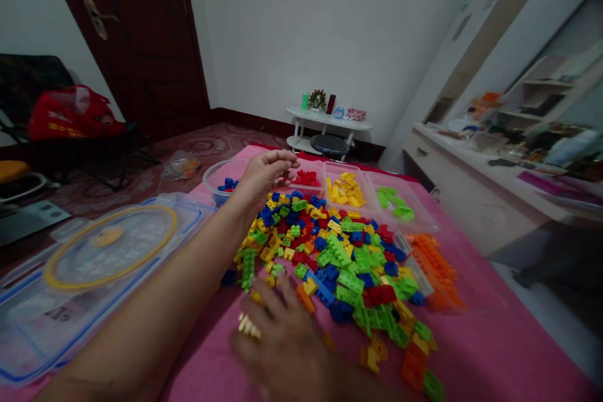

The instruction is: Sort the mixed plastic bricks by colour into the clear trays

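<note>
My left hand (271, 173) reaches over the far left of the brick pile, its fingers loosely curled and apart, with no brick visible in them. It is beside a tray of red bricks (307, 178). My right hand (282, 333), blurred by motion, spreads its fingers low over the near edge of the mixed toy building bricks (325, 251). A pale yellow brick (249, 326) shows beside its fingers; whether they touch it I cannot tell. Green, blue, red, yellow and orange bricks lie heaped together on the pink cloth (490, 352).
Behind the heap are a round tub (214, 177) with blue bricks, a tray of yellow bricks (346, 190) and one of green bricks (396, 202). An orange-brick tray (436, 270) sits right. Clear plastic lids (113, 251) lie left. A white desk (471, 176) stands beyond.
</note>
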`<state>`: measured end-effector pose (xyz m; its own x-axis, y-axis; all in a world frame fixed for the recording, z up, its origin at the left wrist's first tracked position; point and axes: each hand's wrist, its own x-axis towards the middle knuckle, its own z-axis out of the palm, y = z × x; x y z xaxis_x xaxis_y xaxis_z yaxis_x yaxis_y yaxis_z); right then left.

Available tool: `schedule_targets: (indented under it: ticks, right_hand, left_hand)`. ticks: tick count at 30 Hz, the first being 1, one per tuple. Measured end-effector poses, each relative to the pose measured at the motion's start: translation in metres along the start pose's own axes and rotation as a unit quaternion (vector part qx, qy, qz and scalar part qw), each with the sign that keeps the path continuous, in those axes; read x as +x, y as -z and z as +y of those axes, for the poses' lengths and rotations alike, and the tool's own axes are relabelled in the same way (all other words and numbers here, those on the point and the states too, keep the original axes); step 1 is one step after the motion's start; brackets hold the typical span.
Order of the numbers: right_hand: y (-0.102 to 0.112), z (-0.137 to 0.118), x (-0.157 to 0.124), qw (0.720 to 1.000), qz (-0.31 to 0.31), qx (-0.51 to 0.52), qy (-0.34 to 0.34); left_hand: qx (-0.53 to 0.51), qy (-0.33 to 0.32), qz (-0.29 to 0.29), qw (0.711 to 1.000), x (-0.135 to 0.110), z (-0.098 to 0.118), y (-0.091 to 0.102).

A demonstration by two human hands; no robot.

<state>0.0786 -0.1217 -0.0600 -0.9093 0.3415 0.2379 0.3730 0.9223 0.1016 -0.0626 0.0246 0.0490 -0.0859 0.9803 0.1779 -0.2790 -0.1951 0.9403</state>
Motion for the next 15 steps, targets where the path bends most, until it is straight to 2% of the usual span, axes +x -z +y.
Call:
schedule_targets:
  ticks: [1,4,7,9,11,15]
  right_hand:
    - [0.007,0.015,0.000,0.998,-0.020,-0.003,-0.054]
    - [0.038,0.057,-0.010,0.977,-0.015,-0.029,-0.209]
    - [0.067,0.074,-0.047,0.953,0.028,-0.051,-0.299]
    - [0.078,0.070,-0.089,0.947,0.058,-0.054,-0.311]
    - [0.081,0.057,-0.139,0.945,0.084,-0.054,-0.310]
    - [0.063,0.022,-0.228,0.933,0.030,-0.007,-0.359]
  left_hand:
    - [0.007,0.001,0.000,1.000,0.000,-0.001,0.000]
    - [0.052,-0.011,-0.004,0.999,0.001,-0.013,-0.004]
    - [0.166,-0.057,-0.035,0.984,-0.001,-0.034,-0.013]
    - [0.271,-0.104,-0.076,0.954,-0.006,-0.050,-0.021]
    - [0.366,-0.161,-0.128,0.908,-0.013,-0.065,-0.028]
    - [0.454,-0.241,-0.266,0.815,-0.030,-0.083,-0.038]
